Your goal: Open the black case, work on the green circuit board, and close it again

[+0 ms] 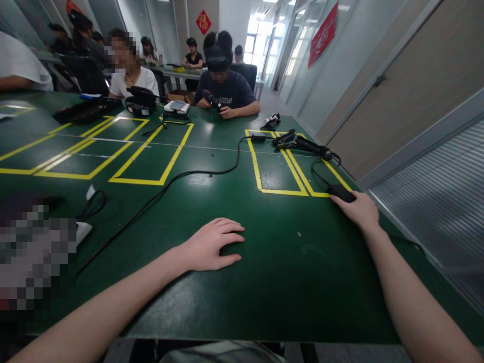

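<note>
My left hand (216, 245) lies on the green table (264, 282) with its fingers apart and nothing in it. At the right edge of the table, my right hand (359, 209) is closed on a black power adapter (341, 192), its fingers partly hidden. From the adapter a thin cord leads up to a bundle of long black parts (302, 143), whose kind I cannot make out. A black cable (189, 173) runs across the table beyond my left hand, with a small black box (258, 137) on it.
Yellow tape rectangles (136, 180) mark the table. Across it, a person in a dark shirt (234, 91) holds a black device. A white device (176, 107), black cases (140, 101) and a black tray (86, 109) stand at the far left. A blurred-out area covers the near left.
</note>
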